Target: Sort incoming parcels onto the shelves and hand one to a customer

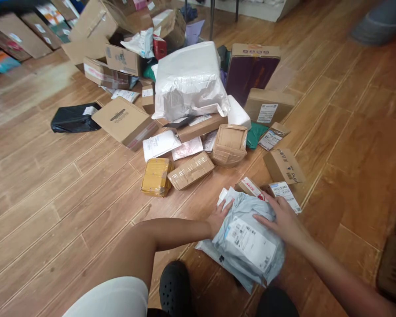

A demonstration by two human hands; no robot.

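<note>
A grey plastic mailing bag (219, 248) with a white printed label (251, 246) is between my hands, near my feet. My left hand (218, 219) grips its upper left edge, with the fingers spread over the plastic. My right hand (285, 220) holds the upper right side, thumb on the front and fingers over the top edge. Just beyond the bag lies a small carton (250, 187) with red and white tape, partly hidden. A labelled parcel (285, 197) sits beside my right fingers.
Beyond is a pile of parcels: a large white wrapped package (188, 79), a yellow taped parcel (156, 177), a brown box (191, 171) and a black bag (74, 118). My dark shoe (174, 288) stands left of the bag. Boxes (394, 268) line the right edge.
</note>
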